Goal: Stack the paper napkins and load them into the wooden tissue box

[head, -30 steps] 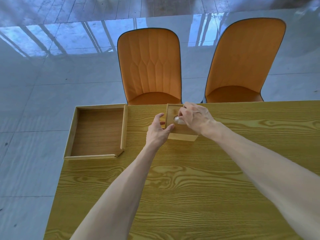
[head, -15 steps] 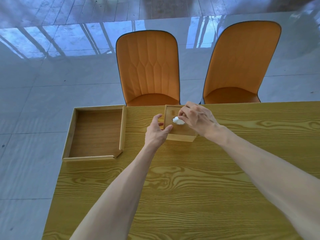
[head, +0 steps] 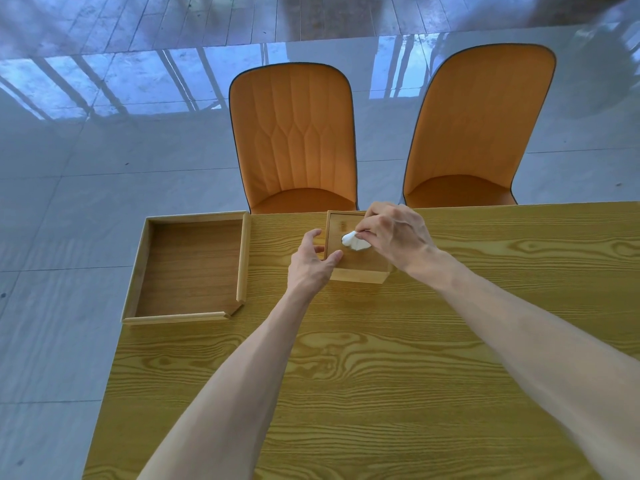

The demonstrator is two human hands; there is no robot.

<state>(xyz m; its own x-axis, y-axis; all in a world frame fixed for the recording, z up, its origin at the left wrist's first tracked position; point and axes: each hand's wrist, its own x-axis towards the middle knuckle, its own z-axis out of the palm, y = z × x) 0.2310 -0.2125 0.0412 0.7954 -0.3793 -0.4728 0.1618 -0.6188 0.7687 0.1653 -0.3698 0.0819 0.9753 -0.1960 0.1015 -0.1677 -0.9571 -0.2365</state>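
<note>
The wooden tissue box [head: 358,270] stands closed near the table's far edge. A white paper napkin [head: 354,241] sticks up from the middle of its lid. My right hand [head: 394,233] hovers over the lid and pinches that napkin between thumb and fingers. My left hand [head: 311,263] grips the box's left side, thumb on the lid's front corner. The rest of the napkins are hidden inside the box.
An open wooden tray [head: 188,268] lies at the table's far left corner, partly over the edge. Two orange chairs [head: 294,140] [head: 474,129] stand behind the wooden table [head: 363,375]. Grey tiled floor lies to the left.
My right hand has drawn the white napkin further up out of the lid, so more of it shows. My left hand stays on the box's side.
</note>
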